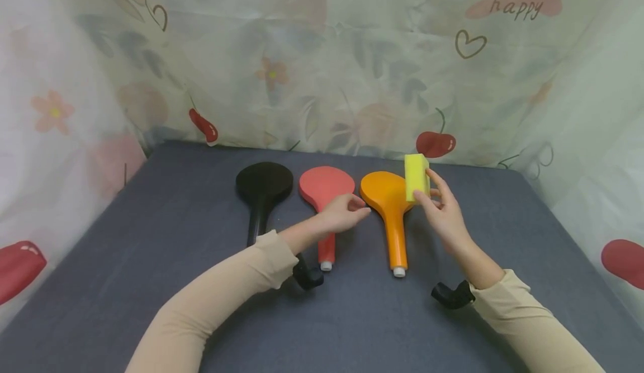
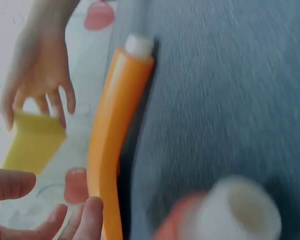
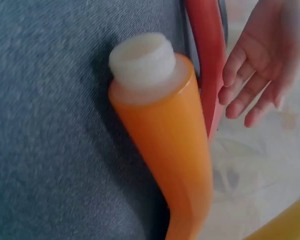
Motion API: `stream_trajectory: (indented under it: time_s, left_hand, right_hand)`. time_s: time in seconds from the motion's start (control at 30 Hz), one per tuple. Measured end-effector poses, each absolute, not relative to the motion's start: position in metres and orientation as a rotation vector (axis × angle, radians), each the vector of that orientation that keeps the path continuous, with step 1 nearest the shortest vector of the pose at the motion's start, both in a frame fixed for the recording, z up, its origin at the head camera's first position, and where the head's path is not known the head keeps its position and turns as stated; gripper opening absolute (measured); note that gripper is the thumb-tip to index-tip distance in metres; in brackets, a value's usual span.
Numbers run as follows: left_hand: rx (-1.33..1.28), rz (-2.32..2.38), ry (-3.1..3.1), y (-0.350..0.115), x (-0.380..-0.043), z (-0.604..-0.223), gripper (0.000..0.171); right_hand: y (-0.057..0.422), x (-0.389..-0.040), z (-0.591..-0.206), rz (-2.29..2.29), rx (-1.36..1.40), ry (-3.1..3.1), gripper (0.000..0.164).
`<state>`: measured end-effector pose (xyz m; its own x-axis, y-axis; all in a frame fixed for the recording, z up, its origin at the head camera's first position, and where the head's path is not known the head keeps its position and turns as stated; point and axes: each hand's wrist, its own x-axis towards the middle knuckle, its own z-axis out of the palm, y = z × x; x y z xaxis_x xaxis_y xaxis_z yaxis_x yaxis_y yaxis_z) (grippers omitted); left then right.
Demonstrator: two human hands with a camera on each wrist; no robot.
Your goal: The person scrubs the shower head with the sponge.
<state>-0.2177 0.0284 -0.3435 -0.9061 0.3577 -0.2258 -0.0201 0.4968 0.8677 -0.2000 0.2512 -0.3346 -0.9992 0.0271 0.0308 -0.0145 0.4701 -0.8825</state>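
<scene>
Right hand (image 1: 445,215) pinches yellow rectangular block (image 1: 415,177), raised at right edge of orange plastic round-headed paddle (image 1: 381,188). Left hand (image 1: 344,213), thumb and fingers parted, hangs over coral-red round-headed paddle (image 1: 324,180); black round-headed paddle (image 1: 264,180) beside. All paddles on dark grey desk (image 1: 372,322).

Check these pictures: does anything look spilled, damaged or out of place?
Nothing stands out: the black shower head, red shower head and orange shower head lie in a row, with no spill or damage visible. The right hand holds the yellow block. The left sleeve hides the black one's lower end, so that's unclear.
</scene>
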Motion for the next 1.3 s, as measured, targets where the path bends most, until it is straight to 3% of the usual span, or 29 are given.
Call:
stream_trajectory:
  time_s: [0.87, 1.3]
  left_hand:
    - [-0.077, 1.606, 1.965, 0.088, -0.216, -0.370, 0.075]
    - [-0.152, 1.670, 1.928, 0.086, -0.217, -0.369, 0.069]
  right_hand:
    - [0.261, -0.205, -0.339, 1.548, -0.074, -2.677, 0.067]
    - [0.265, -0.208, -0.343, 1.515, -0.070, -2.666, 0.066]
